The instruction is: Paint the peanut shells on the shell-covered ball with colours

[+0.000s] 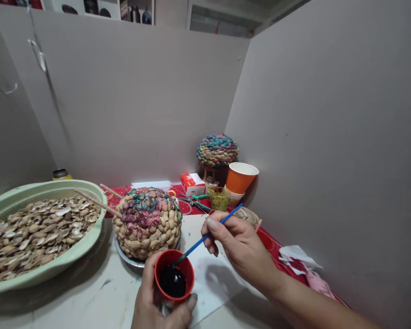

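Note:
My left hand (150,297) is wrapped around a small red cup (191,274) that holds dark liquid paint (173,281). Between the fingers of my right hand (239,242) is a blue paintbrush (205,236), pinched and slanting down, with its tip inside the cup. Just beyond the cup, a dome covered in peanut shells (150,224) rests in a metal bowl (121,253). Teal, pink and purple paint covers its upper part, while the lower shells are plain tan. Two thin sticks (96,201) reach out from its left side.
On the left stands a green basket (89,246) of peanut shells. At the back are a painted shell dome (217,151), orange paper cups (241,178), a green-yellow plastic cup (219,198), pliers (200,205) and a red-white box (192,184). Crumpled tissue (299,257) lies right, beside the grey partition (329,160).

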{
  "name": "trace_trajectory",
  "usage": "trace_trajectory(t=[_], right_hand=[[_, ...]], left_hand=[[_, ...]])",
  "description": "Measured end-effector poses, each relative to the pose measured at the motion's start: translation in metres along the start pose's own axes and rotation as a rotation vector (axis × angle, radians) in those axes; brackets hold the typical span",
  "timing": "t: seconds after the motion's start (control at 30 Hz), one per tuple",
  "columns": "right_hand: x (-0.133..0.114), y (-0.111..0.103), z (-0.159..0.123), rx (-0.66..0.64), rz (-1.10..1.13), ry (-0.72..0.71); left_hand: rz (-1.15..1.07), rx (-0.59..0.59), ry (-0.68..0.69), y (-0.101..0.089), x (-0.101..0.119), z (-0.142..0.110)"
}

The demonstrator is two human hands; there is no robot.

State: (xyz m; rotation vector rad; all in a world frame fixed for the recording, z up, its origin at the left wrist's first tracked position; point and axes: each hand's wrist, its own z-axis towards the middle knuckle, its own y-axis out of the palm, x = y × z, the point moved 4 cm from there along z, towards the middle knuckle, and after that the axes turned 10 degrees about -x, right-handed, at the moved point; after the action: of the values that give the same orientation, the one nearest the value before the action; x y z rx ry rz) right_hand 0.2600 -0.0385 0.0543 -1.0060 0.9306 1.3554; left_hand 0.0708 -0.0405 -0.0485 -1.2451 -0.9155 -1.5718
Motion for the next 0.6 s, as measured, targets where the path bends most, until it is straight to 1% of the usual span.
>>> trace_trajectory(t=[0.13,0.23,0.33,0.5,0.6], right_hand=[[0.002,0.003,0.003,-0.078,0.052,0.066],[0.001,0.008,0.003,-0.163,0.027,0.113],[-0.002,0.011,0.002,-0.246,-0.014,0.125],[-0.007,0.008,0.001,-0.288,-0.1,0.143],[-0.009,0.007,-0.001,-0.305,-0.111,0.16]], left_hand=[[0.01,0.003,0.031,0.002,0.003,0.0],[0.048,-0.006,0.049,0.004,0.001,-0.001],[0.116,-0.006,0.043,0.006,-0.003,-0.004],[0.094,-0.037,0.024,0.008,-0.008,-0.007],[0.021,-0.05,-0.054,0.009,-0.013,-0.007]])
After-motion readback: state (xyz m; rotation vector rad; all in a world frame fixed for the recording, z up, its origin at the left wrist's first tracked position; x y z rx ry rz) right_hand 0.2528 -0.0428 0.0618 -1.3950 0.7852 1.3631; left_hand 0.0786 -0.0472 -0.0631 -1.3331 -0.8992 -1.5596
